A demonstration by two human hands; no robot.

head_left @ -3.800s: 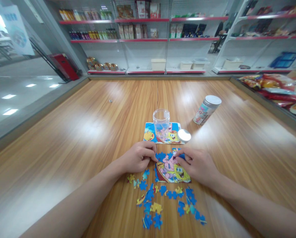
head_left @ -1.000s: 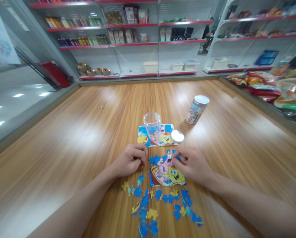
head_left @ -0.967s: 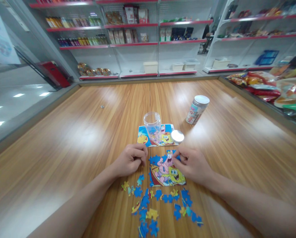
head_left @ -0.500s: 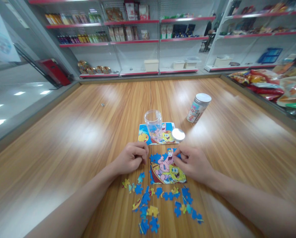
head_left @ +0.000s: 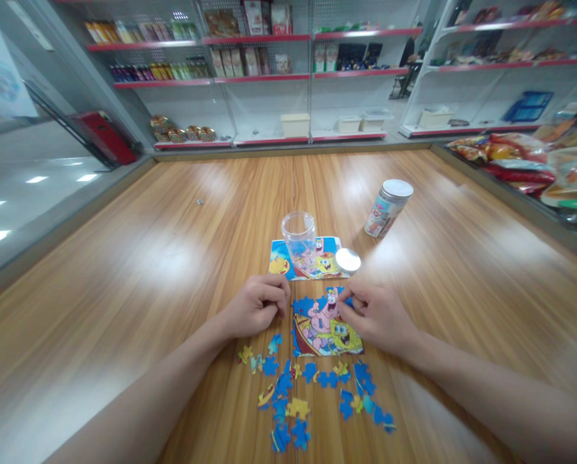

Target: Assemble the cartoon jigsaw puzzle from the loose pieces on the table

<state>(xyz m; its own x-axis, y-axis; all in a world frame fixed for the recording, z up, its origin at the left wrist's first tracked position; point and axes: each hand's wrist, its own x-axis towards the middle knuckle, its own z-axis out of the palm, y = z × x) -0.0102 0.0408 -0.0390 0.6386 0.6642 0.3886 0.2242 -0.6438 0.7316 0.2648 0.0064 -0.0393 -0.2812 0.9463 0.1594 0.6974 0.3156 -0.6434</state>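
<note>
A partly joined cartoon jigsaw [head_left: 324,328] lies on the wooden table [head_left: 148,258] in front of me. My left hand [head_left: 255,310] rests as a loose fist against its left edge, fingers curled, with nothing visible in them. My right hand [head_left: 376,317] is at the puzzle's upper right corner, fingertips pinched together on a blue piece [head_left: 345,303] there. Several loose blue and yellow pieces [head_left: 288,393] are scattered just below the puzzle, nearer to me.
Beyond the puzzle lie a picture card [head_left: 308,258] with a clear lidless jar [head_left: 299,235] standing on it and a round metal lid [head_left: 348,260]. A closed printed tin [head_left: 387,207] stands farther right. Snack bags [head_left: 530,161] line the right edge; shop shelves [head_left: 269,77] stand behind.
Both hands have stayed at the puzzle's top corners; my right fingers shifted slightly on the corner piece. The view drifted a little.
</note>
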